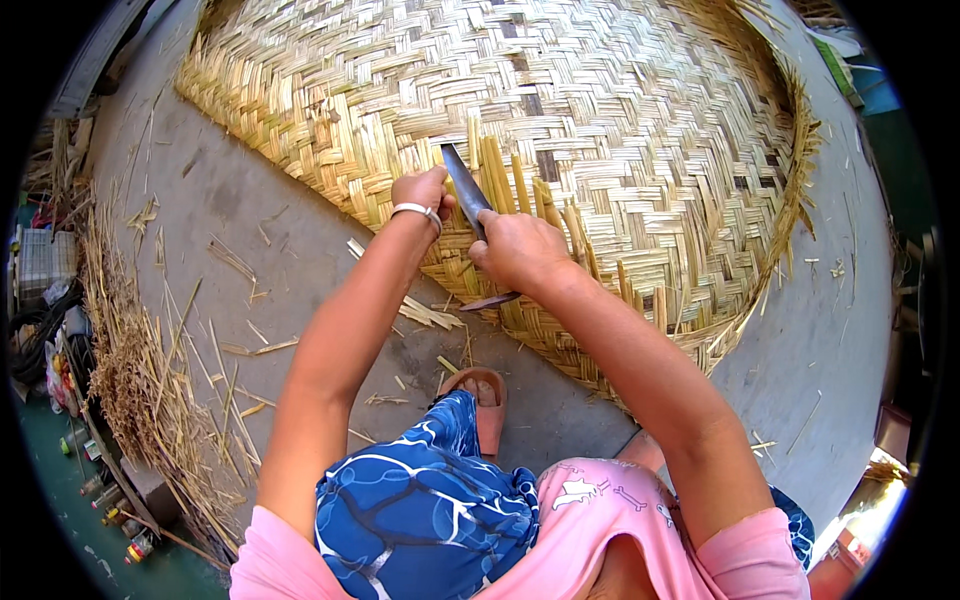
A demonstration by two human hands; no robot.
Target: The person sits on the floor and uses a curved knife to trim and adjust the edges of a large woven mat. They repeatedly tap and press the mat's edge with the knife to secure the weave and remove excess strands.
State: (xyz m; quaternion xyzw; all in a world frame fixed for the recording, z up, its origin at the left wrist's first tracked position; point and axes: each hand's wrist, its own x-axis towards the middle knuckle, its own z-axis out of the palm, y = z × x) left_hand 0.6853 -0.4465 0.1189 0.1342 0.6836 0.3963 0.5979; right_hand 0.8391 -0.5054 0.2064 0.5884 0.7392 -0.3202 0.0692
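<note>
A large woven mat [620, 130] of pale, split plant strips lies in front of me, its near edge partly folded up. My right hand [525, 248] is wrapped round a knife [463, 185] with a long dark blade, which points up and left over the mat. The back end of the tool shows below my fist. Beside the blade tip, my left hand [422, 194] is closed at the mat's near-left edge; what its fingers pinch is hidden. A white bangle [416, 210] circles that wrist. Several loose strip ends [497, 175] stick up right of the blade.
Cut strip pieces [425, 313] lie on the grey floor [330, 270] below the mat. Dry stalks [140, 390] are heaped at the left, with several small bottles [140, 547] beyond them. My sandalled foot [487, 400] is close to the mat's near edge.
</note>
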